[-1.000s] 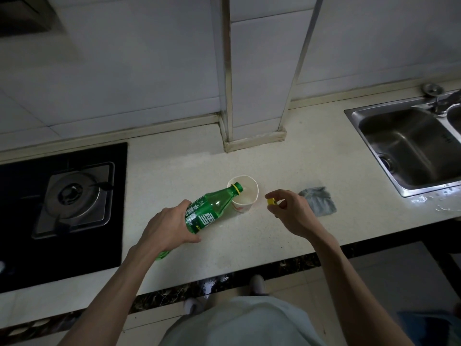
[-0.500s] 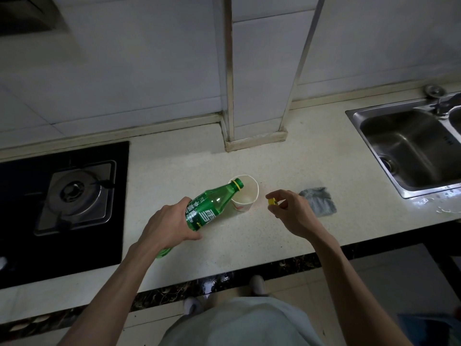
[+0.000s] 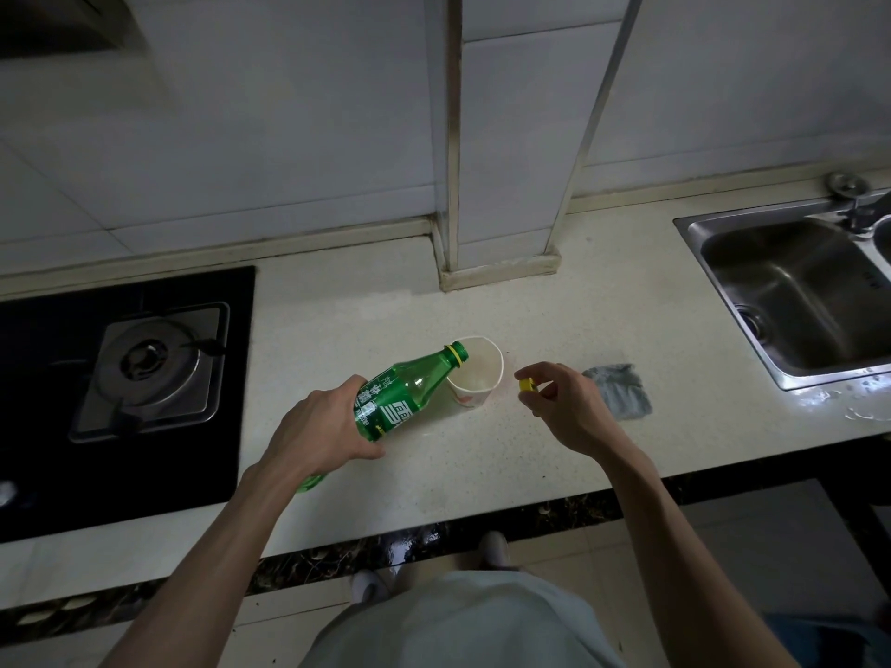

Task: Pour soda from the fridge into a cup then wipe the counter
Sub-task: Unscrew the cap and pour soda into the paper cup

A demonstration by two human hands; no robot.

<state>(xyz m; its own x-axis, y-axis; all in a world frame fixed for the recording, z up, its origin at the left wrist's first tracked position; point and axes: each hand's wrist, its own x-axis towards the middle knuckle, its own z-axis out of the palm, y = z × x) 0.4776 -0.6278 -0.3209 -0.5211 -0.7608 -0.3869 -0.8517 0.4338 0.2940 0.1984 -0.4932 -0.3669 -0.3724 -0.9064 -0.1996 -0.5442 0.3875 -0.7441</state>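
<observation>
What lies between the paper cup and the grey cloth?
In the head view, the right hand, pinching the yellow cap, is between the paper cup and the grey cloth.

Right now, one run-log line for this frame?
step: pour | left hand: grips green bottle, tilted, mouth over paper cup | right hand: pinches yellow cap | cloth: on counter, right of cup

Single head view, steep downward, close over counter (image 3: pixel 337 330).

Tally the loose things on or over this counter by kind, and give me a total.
Green soda bottle: 1
Paper cup: 1
Yellow bottle cap: 1
Grey cloth: 1
Total: 4
</observation>
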